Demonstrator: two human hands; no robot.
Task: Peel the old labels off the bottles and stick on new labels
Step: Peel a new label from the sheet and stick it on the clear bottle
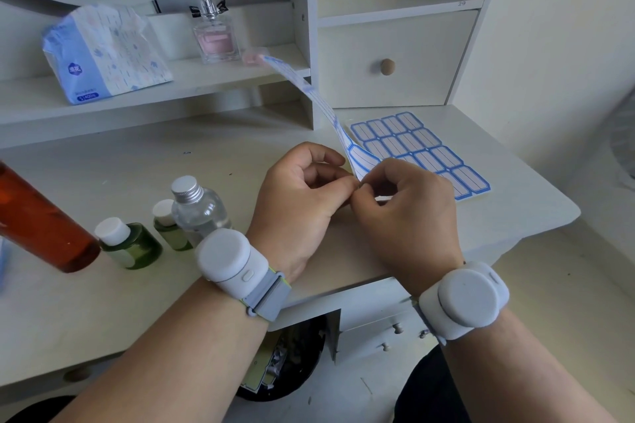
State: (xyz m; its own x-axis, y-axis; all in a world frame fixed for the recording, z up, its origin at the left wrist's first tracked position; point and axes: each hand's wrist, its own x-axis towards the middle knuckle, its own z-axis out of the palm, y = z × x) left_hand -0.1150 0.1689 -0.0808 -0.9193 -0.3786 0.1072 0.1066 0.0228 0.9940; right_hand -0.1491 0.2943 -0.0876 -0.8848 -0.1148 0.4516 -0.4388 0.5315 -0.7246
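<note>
While both hands meet above the desk (171, 161), the left hand (302, 189) and right hand (405, 203) pinch a label sheet (357, 156) between fingertips, with four bottles (197, 206) standing left.

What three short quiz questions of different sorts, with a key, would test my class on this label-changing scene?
1. True or false: both hands pinch the label sheet that they hold up.
2. Which bottle has a metal screw cap? A) orange bottle B) clear bottle C) green bottle
3. Fill in: a second label sheet lies flat on the ____.

Key: 1 true; 2 B; 3 desk. The left hand and right hand meet at the sheet's lower edge.
</note>
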